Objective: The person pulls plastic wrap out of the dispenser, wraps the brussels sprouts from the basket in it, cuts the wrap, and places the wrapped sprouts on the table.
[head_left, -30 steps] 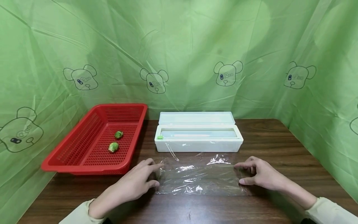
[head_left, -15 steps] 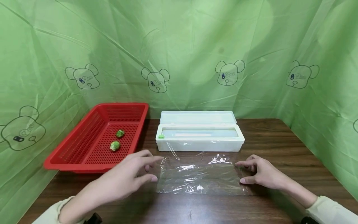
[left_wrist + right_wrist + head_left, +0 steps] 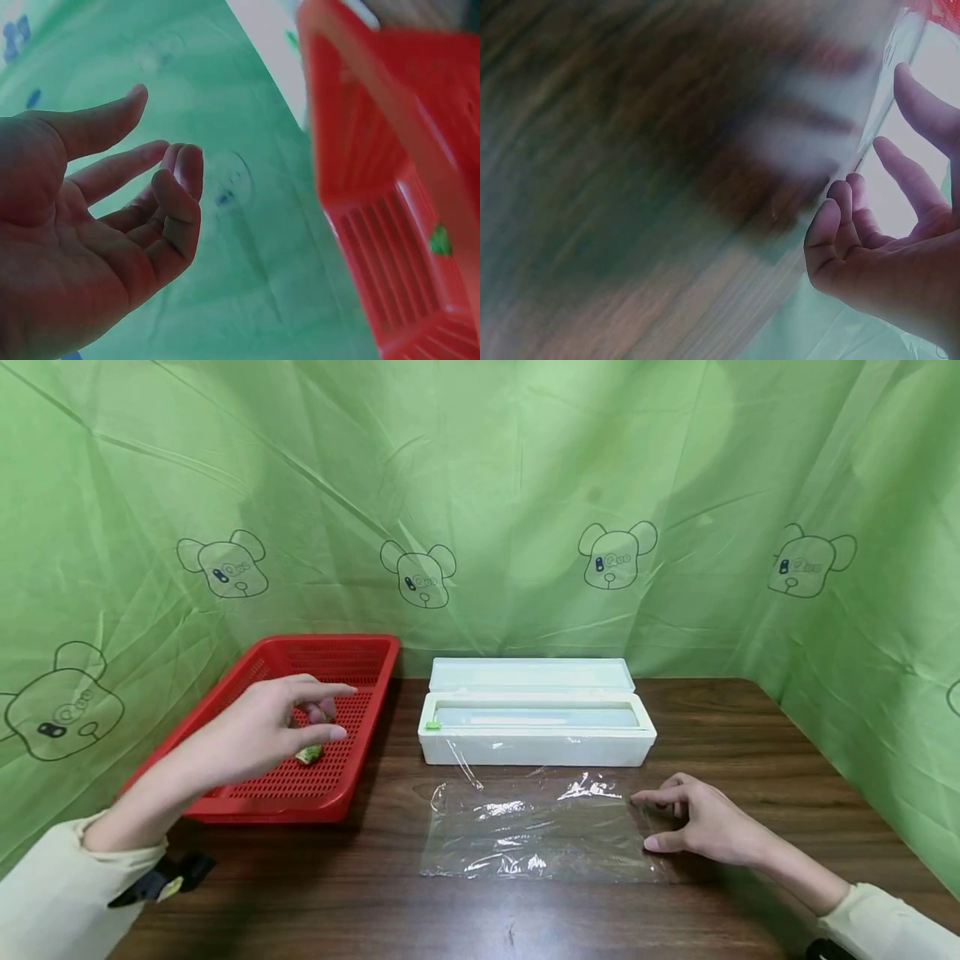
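My left hand [image 3: 262,727] hovers over the red basket [image 3: 363,727], its thumb and index finger spread apart and nothing held. Below it, a small Brussels sprout [image 3: 308,755] lies on the basket floor, partly covered by the hand. The hand hides where the other sprout lay. In the left wrist view a bit of green sprout [image 3: 441,240] shows inside the basket. A sheet of clear cling film [image 3: 540,839] lies on the table, running out from the white wrap dispenser [image 3: 532,750]. My right hand [image 3: 701,822] rests by the film's right edge, thumb and index finger parted.
The dispenser's lid [image 3: 531,675] stands raised at the back, and a green slider [image 3: 432,726] sits at its left end. Green printed cloth [image 3: 510,527] walls in the dark wooden table [image 3: 750,735] at the back and sides.
My left hand has left the film's left edge and moved up and left over the basket, covering one sprout. The right hand and the film have stayed put.
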Demonstrator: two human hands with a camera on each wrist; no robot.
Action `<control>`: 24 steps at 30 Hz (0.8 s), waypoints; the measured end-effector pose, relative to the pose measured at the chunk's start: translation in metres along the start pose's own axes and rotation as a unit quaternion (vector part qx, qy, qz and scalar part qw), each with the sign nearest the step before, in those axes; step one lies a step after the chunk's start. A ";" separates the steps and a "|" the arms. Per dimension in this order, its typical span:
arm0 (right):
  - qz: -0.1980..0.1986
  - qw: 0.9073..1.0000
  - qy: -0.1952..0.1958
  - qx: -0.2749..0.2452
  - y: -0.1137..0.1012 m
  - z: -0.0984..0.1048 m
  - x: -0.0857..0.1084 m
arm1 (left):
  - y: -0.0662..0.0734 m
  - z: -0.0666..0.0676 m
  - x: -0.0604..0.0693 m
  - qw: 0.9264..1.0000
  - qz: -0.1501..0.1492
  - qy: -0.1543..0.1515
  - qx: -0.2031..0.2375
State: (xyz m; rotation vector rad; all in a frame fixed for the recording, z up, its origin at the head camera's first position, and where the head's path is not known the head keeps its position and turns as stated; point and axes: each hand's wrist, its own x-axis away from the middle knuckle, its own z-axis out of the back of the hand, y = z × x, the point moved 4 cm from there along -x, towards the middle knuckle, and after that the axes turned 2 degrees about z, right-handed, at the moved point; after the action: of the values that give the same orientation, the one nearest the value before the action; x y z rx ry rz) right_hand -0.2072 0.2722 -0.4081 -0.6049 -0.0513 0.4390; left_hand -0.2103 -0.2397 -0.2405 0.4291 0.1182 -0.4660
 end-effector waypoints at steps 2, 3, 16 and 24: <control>0.002 1.000 0.001 0.002 0.001 0.000 0.000 | -0.014 0.005 -0.004 1.000 0.017 -0.006 0.001; 0.002 1.000 0.001 0.001 0.001 -0.001 0.000 | -0.020 0.007 -0.006 1.000 0.024 -0.011 0.004; 0.001 1.000 0.001 -0.001 0.001 0.000 -0.001 | -0.095 0.012 -0.042 0.994 0.081 -0.069 0.027; -0.003 1.000 0.001 -0.002 0.002 -0.001 -0.002 | -0.135 -0.001 -0.066 0.987 0.087 -0.112 0.077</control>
State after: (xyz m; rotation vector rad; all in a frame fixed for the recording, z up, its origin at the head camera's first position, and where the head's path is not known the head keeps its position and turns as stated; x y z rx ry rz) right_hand -0.2092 0.2722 -0.4096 -0.6088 -0.0511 0.4326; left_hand -0.3306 -0.3210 -0.2782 0.5299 -0.1730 -0.3502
